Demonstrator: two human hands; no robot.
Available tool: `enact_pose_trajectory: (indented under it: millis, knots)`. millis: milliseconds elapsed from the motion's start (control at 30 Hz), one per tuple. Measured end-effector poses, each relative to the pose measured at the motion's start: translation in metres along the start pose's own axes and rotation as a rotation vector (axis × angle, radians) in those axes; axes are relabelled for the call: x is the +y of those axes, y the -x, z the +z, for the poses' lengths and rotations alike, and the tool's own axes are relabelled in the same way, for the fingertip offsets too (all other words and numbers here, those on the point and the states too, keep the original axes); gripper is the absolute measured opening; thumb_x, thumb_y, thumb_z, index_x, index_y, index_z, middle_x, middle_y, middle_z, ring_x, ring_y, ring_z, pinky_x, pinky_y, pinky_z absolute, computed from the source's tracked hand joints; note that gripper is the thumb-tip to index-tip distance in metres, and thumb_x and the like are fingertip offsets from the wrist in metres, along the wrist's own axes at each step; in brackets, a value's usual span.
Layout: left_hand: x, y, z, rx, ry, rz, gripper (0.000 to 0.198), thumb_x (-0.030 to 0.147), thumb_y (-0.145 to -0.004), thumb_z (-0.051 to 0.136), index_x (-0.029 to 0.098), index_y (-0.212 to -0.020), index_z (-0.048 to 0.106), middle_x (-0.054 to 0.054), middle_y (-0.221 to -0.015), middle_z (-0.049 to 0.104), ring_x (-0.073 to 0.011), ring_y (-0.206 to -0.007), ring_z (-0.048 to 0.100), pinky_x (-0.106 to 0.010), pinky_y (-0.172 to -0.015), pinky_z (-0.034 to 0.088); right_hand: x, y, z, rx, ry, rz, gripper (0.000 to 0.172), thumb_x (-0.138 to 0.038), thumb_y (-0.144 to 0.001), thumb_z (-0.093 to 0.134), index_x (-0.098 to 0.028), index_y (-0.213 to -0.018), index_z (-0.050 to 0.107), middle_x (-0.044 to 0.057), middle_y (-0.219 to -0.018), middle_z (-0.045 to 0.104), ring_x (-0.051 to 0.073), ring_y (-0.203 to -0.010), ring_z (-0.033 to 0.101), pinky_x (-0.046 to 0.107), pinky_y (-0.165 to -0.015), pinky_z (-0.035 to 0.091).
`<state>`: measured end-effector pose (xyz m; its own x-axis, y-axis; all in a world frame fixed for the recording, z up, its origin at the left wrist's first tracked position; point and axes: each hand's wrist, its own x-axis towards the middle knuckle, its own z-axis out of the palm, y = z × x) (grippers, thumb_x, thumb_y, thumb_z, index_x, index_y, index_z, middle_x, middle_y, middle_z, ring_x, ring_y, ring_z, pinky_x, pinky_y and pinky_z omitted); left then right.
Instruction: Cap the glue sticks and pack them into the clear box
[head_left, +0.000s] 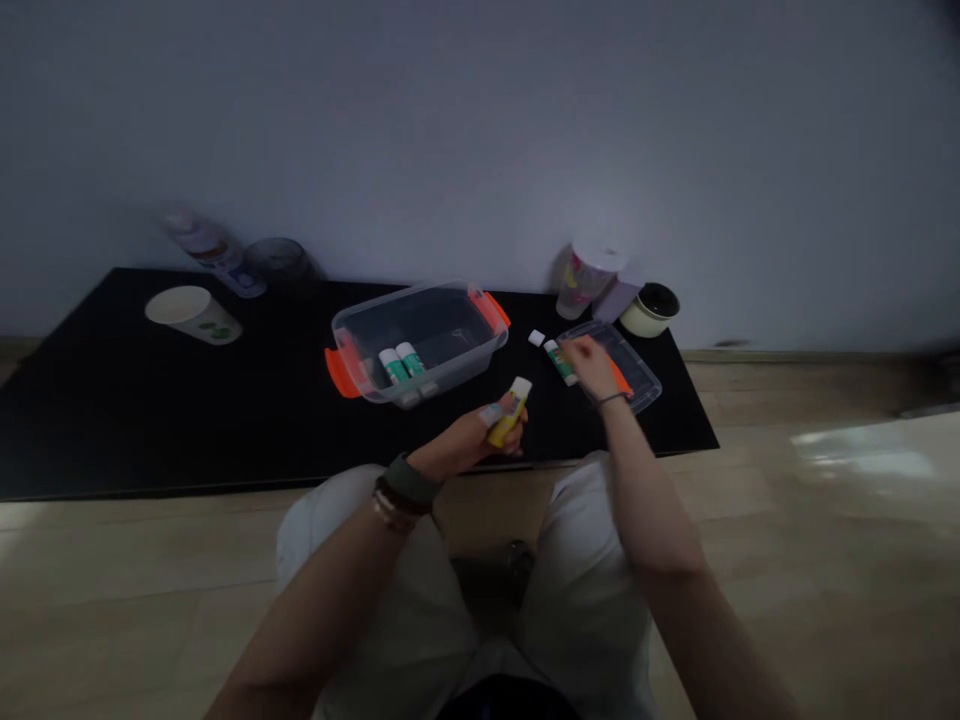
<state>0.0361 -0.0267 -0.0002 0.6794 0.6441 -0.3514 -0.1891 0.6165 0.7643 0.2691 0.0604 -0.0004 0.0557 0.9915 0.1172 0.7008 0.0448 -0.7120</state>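
A yellow glue stick (511, 410) sits in the left hand (469, 448), its long axis slanting up and away to the right, white end uppermost. The grip is curled closed around it. The right hand (591, 366) reaches forward, wrist bent, fingers (576, 350) down on a green-labelled glue stick (560, 362) that slants the other way, just beside a clear lid (637, 372): pinching or only touching, I cannot tell. Two more glue sticks (394, 366) lie in a clear plastic box (352, 330) with orange handles, and one white cap (535, 338) rests on the black desk (187, 420).
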Motion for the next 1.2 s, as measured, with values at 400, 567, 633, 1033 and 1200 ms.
enact_pose_trajectory:
  millis: [400,567,633,1033,1200]
  knots:
    - [-0.011,-0.039,-0.009,0.452,0.035,-0.062,0.012,0.025,-0.095,0.052,0.021,-0.105,0.049,-0.004,-0.099,0.067,-0.0164,-0.1,0.065,-0.032,-0.09,0.049,-0.002,0.005,0.049,-0.203,0.232,-0.003,0.029,-0.033,-0.099,0.051,-0.013,-0.115,0.065,0.008,-0.093,0.071,0.018,-0.085,0.064,0.026,-0.079,0.046]
    - [-0.016,-0.049,-0.015,0.369,-0.171,-0.004,0.035,0.023,-0.089,0.051,0.025,-0.124,0.05,-0.006,-0.128,0.064,-0.0205,-0.124,0.057,-0.04,-0.101,0.046,-0.015,0.023,0.05,-0.552,0.165,-0.056,0.037,-0.048,-0.098,0.054,-0.015,-0.087,0.069,0.002,-0.078,0.068,0.012,-0.071,0.059,0.022,-0.063,0.038]
    - [-0.016,-0.049,-0.016,0.323,-0.382,0.045,0.044,0.021,-0.089,0.049,0.025,-0.133,0.048,-0.006,-0.138,0.059,-0.0222,-0.128,0.054,-0.039,-0.101,0.047,-0.018,0.023,0.051,-0.559,0.23,-0.062,0.039,-0.048,-0.098,0.054,-0.015,-0.084,0.068,0.003,-0.08,0.069,0.013,-0.073,0.06,0.022,-0.062,0.037]
    - [-0.013,-0.036,-0.021,0.245,-2.053,0.501,0.022,0.014,-0.092,0.052,0.011,-0.106,0.069,-0.016,-0.109,0.067,-0.0296,-0.111,0.055,-0.044,-0.091,0.04,-0.012,0.013,0.05,-0.245,0.616,0.047,0.027,-0.034,-0.095,0.061,-0.017,-0.114,0.068,0.015,-0.119,0.068,0.025,-0.105,0.065,0.032,-0.083,0.048]
    - [-0.016,-0.045,-0.028,0.172,-2.12,0.504,0.022,0.012,-0.092,0.05,0.014,-0.104,0.069,-0.012,-0.104,0.067,-0.0259,-0.107,0.056,-0.041,-0.089,0.04,-0.042,0.048,0.045,-0.075,0.087,-0.334,0.032,-0.04,-0.1,0.047,-0.018,-0.105,0.07,0.011,-0.1,0.07,0.022,-0.091,0.063,0.036,-0.085,0.051]
